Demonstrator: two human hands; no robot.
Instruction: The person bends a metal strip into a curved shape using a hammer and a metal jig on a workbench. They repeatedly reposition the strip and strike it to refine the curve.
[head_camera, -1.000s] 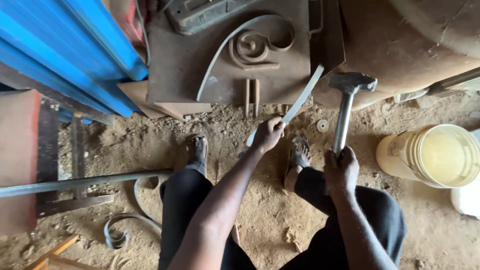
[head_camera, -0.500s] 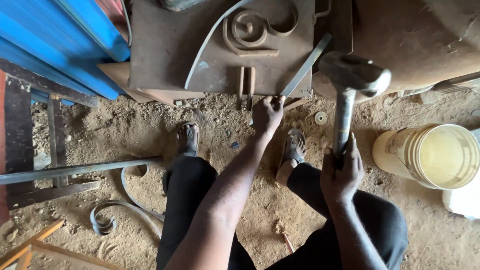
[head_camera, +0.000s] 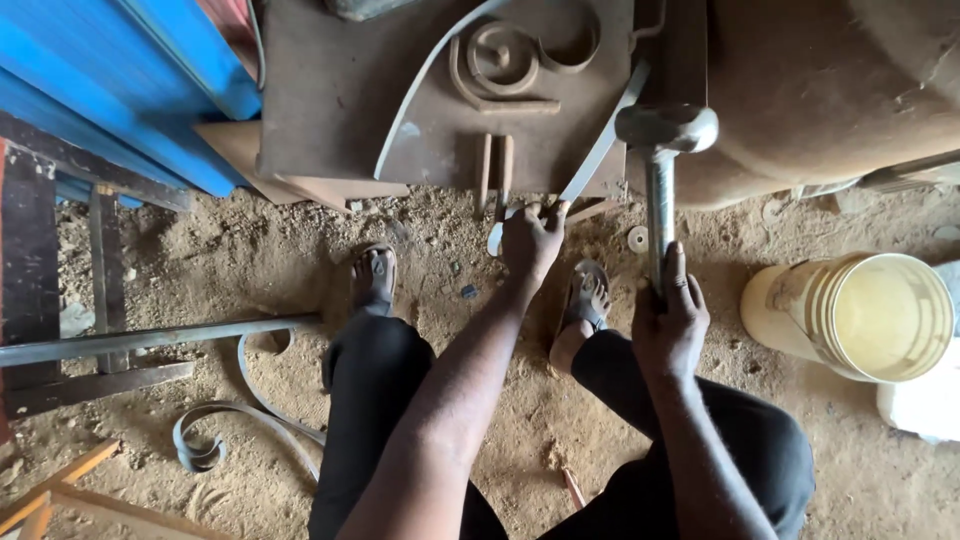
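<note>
**Strip in one hand, hammer in the other, at the steel plate**

My left hand (head_camera: 532, 240) is clenched round the near end of a flat metal strip (head_camera: 600, 145), just at the near edge of the rusty steel plate (head_camera: 330, 110). The strip runs up and away from my fist, slanting to the right across the plate's right-hand part, its far end close to the plate's right edge.

My right hand (head_camera: 668, 325) is wrapped tight round the hammer (head_camera: 662, 160) handle, thumb lying along the shaft. The handle stands nearly straight up in view, and the head sits just right of the strip, over the plate's right edge (can't tell whether it touches the strip or hangs above it).

On the plate itself: a spiral scroll jig (head_camera: 500, 60) near the middle-far part, two short upright pegs (head_camera: 494, 165) nr the near edge, and a long curved strip (head_camera: 425, 85) sweeping from the near edge to the far side.

Below the plate, on sandy ground, my sandalled feet (head_camera: 374, 275) are planted either side of my left arm. A yellowish plastic bucket (head_camera: 850, 315) lies well to the right of the plate. Down-left of the plate there's a bent scroll piece (head_camera: 215, 440) on the dirt by a long steel bar (head_camera: 150, 340), w/ blue sheeting (head_camera: 110, 90) to the plate's left.
</note>
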